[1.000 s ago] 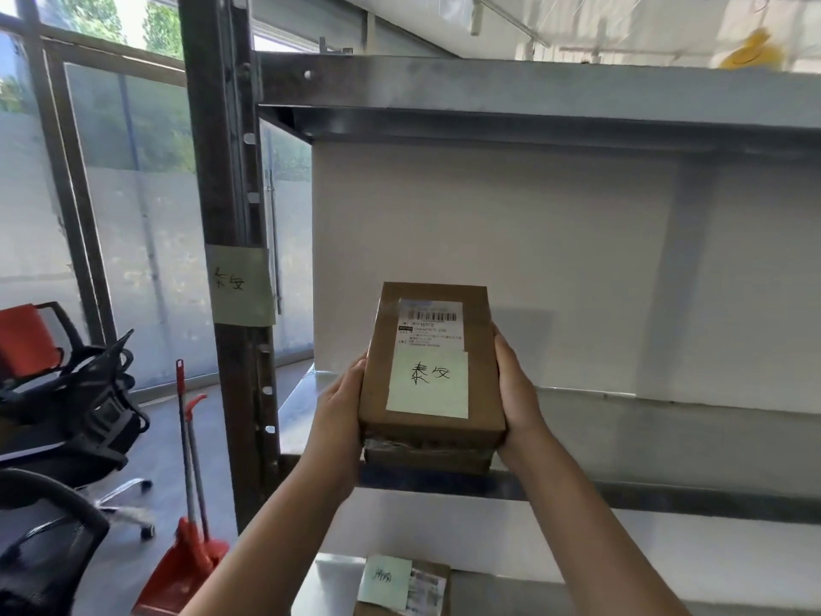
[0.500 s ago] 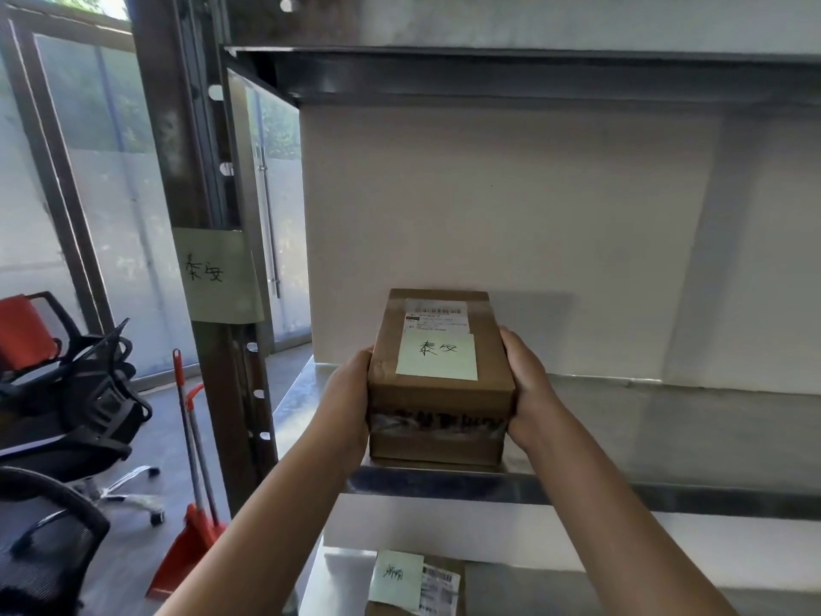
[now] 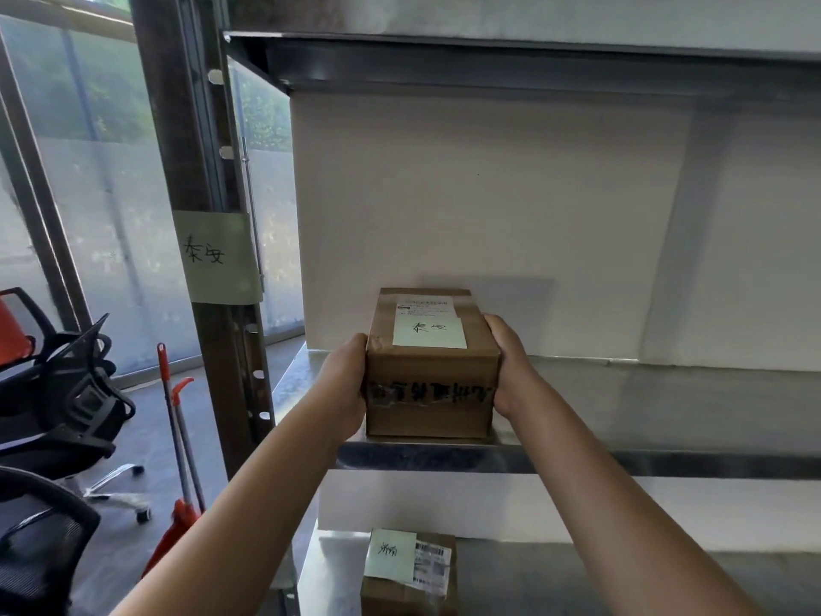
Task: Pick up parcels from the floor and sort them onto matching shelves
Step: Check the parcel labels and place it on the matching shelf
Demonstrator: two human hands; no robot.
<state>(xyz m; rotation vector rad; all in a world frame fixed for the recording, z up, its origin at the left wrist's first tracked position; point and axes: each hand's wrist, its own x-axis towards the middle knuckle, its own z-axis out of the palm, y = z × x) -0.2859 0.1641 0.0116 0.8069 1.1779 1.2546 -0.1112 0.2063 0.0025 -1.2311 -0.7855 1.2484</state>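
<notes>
parcel (image 3: 431, 384): resting on shelf (image 3: 644, 406), at its front edge | left hand (image 3: 344, 386): clamped on the parcel's left side | right hand (image 3: 511, 366): clamped on its right side | second parcel (image 3: 408, 575): below shelf

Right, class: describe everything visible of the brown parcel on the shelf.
The parcel is a brown cardboard box with printed tape across its front. A shipping label and a pale green handwritten note lie on top. It sits level at the front edge of the metal shelf, left hand and right hand gripping its sides.
</notes>
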